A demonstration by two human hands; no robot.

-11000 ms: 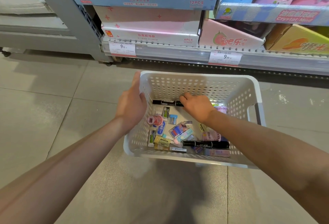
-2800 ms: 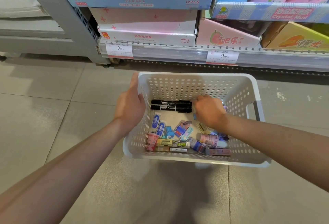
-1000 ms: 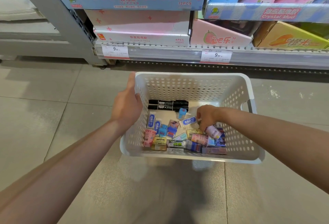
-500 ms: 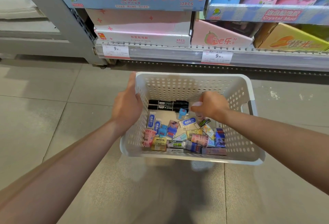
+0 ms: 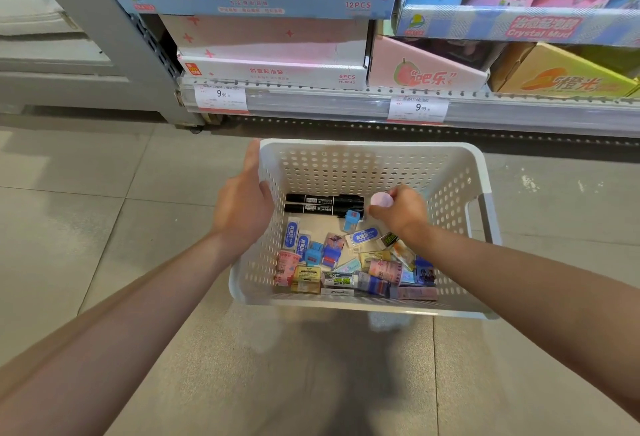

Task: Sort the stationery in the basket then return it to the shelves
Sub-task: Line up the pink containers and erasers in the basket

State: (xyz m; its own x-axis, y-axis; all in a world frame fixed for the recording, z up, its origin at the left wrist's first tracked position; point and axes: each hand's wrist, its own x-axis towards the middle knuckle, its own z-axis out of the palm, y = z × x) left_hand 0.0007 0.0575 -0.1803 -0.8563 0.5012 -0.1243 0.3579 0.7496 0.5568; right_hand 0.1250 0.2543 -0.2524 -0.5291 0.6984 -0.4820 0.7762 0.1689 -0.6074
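A white perforated basket [image 5: 363, 158] sits on the tiled floor below me. My left hand [image 5: 244, 207] grips its left rim. Inside the basket, my right hand [image 5: 401, 208] holds a small round pink item [image 5: 381, 199] lifted near the far wall. Two black markers [image 5: 322, 203] lie side by side along the back. Several erasers, sharpeners and small packs [image 5: 349, 262] are heaped toward the near wall, among them a blue sharpener [image 5: 351, 219] and a pink roll [image 5: 285, 264].
A store shelf [image 5: 346, 103] with price tags runs just behind the basket, stacked with pink, blue and yellow display boxes [image 5: 273, 51]. A grey shelf upright [image 5: 114, 37] stands at the left. Tiled floor [image 5: 104, 227] spreads to the left and near side.
My right hand picked a round pink item out of the pile on the right and has raised it toward the back of the basket. My left hand keeps its grip on the rim.
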